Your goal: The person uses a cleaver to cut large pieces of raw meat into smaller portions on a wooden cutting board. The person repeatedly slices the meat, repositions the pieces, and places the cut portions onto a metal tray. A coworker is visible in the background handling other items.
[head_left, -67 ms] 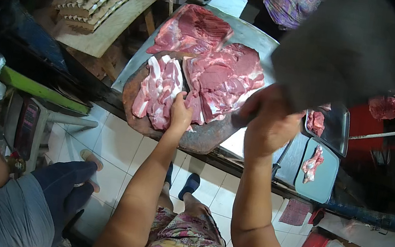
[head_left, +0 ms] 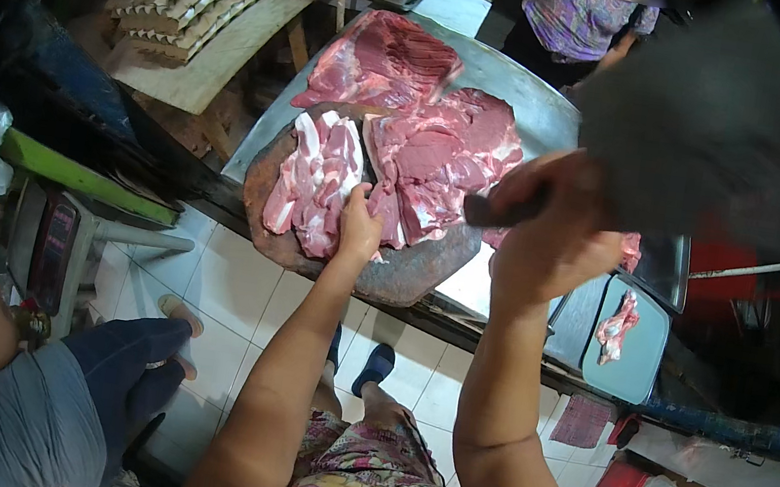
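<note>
My left hand (head_left: 361, 225) is closed on a piece of raw meat at the near end of a large red slab (head_left: 442, 156). Just left of that hand lie cut strips of meat (head_left: 319, 169) edged with white fat. Strips and slab rest on a thick round wooden chopping block (head_left: 410, 281), the slab reaching past its far edge. My right hand (head_left: 561, 233) grips the dark handle of a cleaver, raised to the right of the block. Its broad grey blade (head_left: 716, 125) is blurred and covers part of the counter's right side.
Another slab (head_left: 376, 57) lies behind on the metal counter (head_left: 552, 117). At right a tray (head_left: 598, 358) holds a bony meat piece (head_left: 616, 325). Egg cartons (head_left: 189, 6) are stacked far left. One person (head_left: 581, 16) stands across the counter, another (head_left: 37, 413) at my left.
My right hand and the cleaver have shifted right and slightly back, showing more of the handle's end. My left hand stays on the meat.
</note>
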Motion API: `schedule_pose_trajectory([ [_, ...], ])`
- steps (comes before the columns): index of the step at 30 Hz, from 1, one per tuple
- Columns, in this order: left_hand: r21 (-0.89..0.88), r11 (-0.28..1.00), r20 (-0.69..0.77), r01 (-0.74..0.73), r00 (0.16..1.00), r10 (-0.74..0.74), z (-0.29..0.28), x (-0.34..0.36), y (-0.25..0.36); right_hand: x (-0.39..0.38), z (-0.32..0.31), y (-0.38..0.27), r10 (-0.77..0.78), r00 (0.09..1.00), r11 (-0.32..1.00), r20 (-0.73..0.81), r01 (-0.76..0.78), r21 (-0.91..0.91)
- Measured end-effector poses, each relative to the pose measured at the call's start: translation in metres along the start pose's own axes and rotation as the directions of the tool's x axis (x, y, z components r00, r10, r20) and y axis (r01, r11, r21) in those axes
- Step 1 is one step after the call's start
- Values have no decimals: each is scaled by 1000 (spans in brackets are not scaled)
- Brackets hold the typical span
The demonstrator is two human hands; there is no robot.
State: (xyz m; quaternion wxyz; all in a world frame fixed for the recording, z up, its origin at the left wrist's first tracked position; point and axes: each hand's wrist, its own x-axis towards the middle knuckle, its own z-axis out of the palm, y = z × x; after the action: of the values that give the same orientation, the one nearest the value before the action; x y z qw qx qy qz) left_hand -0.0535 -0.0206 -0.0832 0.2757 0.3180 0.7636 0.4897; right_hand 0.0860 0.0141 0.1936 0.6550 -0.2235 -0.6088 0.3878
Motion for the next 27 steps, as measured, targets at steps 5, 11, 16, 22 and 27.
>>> schedule_pose_trajectory([
  [5,19,998,45,59,997,-60,-1,-2,11,-62,21,100,252,967,670,38,-146,-727],
  [11,267,962,-24,-61,997,70,16,43,26,-169,-39,198,778,613,356,141,-245,-902],
  [16,110,991,-234,-77,967,101,18,73,1,-133,-30,175,681,714,449,162,-233,-863],
  [22,69,987,-204,-146,966,158,16,74,-22,-10,26,42,-5,986,850,167,92,-519],
  [27,-13,988,-151,-154,977,150,8,68,-16,11,54,58,-210,977,977,30,211,-22],
])
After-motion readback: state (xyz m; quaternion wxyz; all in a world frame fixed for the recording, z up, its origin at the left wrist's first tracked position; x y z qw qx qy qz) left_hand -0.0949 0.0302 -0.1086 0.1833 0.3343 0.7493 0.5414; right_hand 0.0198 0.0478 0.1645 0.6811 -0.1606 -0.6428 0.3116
